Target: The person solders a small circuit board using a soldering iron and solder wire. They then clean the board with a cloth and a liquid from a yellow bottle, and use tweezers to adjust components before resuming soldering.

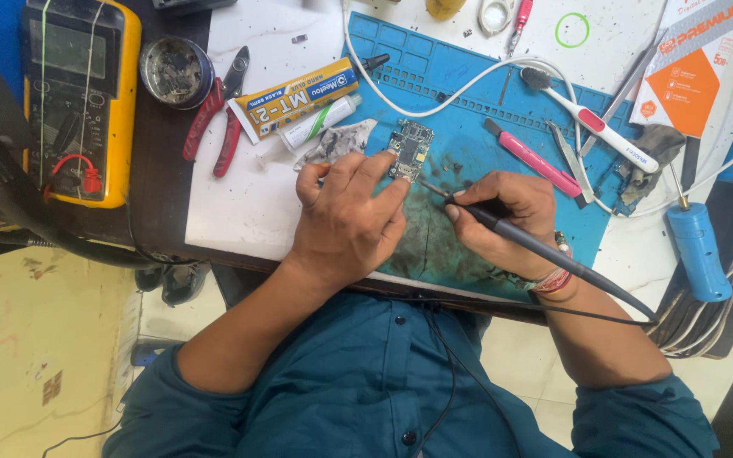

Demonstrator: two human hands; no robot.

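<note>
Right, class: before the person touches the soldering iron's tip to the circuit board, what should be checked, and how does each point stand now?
1. Circuit board pinned steady by the left hand: ok.
2. Soldering iron gripped in the right hand like a pen: ok.
3. Tip aimed at the board, fingertips clear of it: cannot tell, they sit close.
4. Board resting on the blue work mat: ok.
5. Iron's cable free of snags: cannot tell.
6. White cable clear of the tip: ok.
</note>
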